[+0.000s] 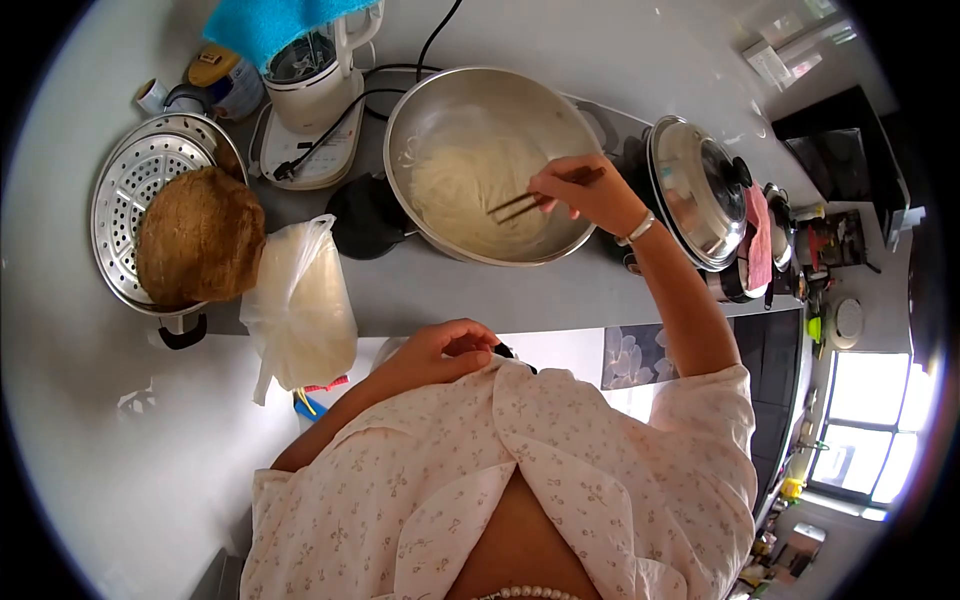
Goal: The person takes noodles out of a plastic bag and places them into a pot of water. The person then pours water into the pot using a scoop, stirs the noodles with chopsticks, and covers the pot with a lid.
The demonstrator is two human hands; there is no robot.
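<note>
My right hand (585,195) is closed around brown chopsticks (517,208), whose tips reach into a large steel pan (550,110). Pale, noodle-like strands (465,180) in cloudy liquid or batter lie in the pan; I cannot tell exactly what they are. Close to my torso, at the counter's front edge, my left hand (445,352) has its fingers curled in. A small black thing (505,351) shows beside its fingertips, and whether the hand grips it is unclear. The pan's black handle (365,215) points left toward a tied plastic bag (300,300) of pale contents.
At left, a steel steamer pot (115,235) holds a perforated tray and a large brown, rough-surfaced round thing (200,235). Behind stand a white blender (305,110) with a cord, a blue cloth (275,25) and a jar (225,80). A lidded pot (695,190) stands right.
</note>
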